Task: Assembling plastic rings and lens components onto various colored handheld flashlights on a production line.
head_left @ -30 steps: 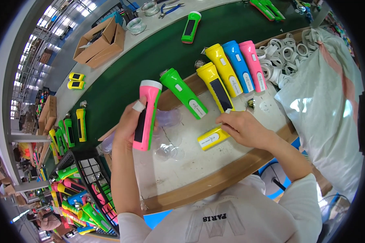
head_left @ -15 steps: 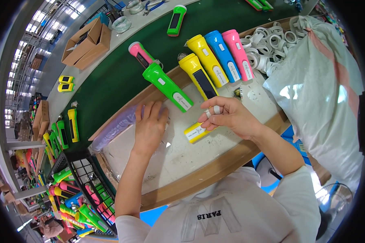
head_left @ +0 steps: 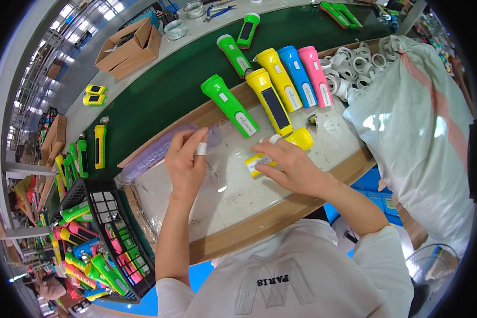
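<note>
Above the left part of a pale work tray [head_left: 206, 225], my left hand [head_left: 186, 159] pinches clear, thin plastic film, seemingly a plastic bag [head_left: 217, 177], beside a rolled stack of purplish clear bags [head_left: 153, 156]. A yellow flashlight [head_left: 253, 165] lies on the tray under my right hand [head_left: 294, 168], whose fingers and thumb close around its body. White tape wraps a finger on each hand. Just beyond stand out a green flashlight [head_left: 230, 106] and a yellow flashlight with a dark panel [head_left: 273, 100], both lying across the tray's far side.
Yellow, blue [head_left: 297, 74] and pink [head_left: 315, 74] flashlights lie at the far right. White rings [head_left: 355, 66] are piled beside a large white sack [head_left: 408, 122]. A green belt [head_left: 159, 87] runs behind. At left stands a black crate [head_left: 108, 212] near many flashlights.
My left hand has gone from lying flat to pinching film. My right hand has lowered onto the yellow flashlight. On the belt, a pink flashlight has left its place and a green one has appeared.
</note>
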A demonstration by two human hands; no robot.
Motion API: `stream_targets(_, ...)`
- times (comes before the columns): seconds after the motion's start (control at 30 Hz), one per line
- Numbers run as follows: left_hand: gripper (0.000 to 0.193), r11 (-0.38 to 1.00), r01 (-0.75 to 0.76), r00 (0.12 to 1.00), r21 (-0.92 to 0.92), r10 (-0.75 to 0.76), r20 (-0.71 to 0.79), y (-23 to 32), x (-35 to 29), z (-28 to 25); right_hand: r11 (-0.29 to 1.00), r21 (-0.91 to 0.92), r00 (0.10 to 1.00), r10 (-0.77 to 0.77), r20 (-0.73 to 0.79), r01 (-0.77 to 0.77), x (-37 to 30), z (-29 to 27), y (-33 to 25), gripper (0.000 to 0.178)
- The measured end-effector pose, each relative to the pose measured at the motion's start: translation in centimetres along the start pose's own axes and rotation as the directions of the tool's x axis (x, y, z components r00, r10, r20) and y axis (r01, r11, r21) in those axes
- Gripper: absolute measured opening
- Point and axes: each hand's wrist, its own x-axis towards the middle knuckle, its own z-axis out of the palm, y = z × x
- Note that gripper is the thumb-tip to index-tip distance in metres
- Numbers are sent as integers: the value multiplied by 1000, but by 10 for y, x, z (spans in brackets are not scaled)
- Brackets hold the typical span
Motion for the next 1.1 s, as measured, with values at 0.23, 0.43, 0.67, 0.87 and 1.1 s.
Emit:
stream_targets(0.23,24,551,618,786,-561,-428,445,26,1,19,436,862,940,318,122,-260,27,14,-5,29)
stream_targets(0.43,79,874,479,874,-85,-466,140,1,68,75,497,714,861,397,318,-493,-2,-15,15,27)
stream_targets(0.67,87,843,368,930,-394,-338,145,25,75,48,355,909,928,363,79,-216,2,-23,15,26)
stream_targets(0.87,89,820,372,901,-436,-206,381,65,-2,-18,-138,987,968,247,-45,81,41,-3,-13,20)
stream_targets(1.1,78,814,447,875,-372,-310,373,74,-73,-11,860,191,840,-376,-391,473,33,29,-41,12)
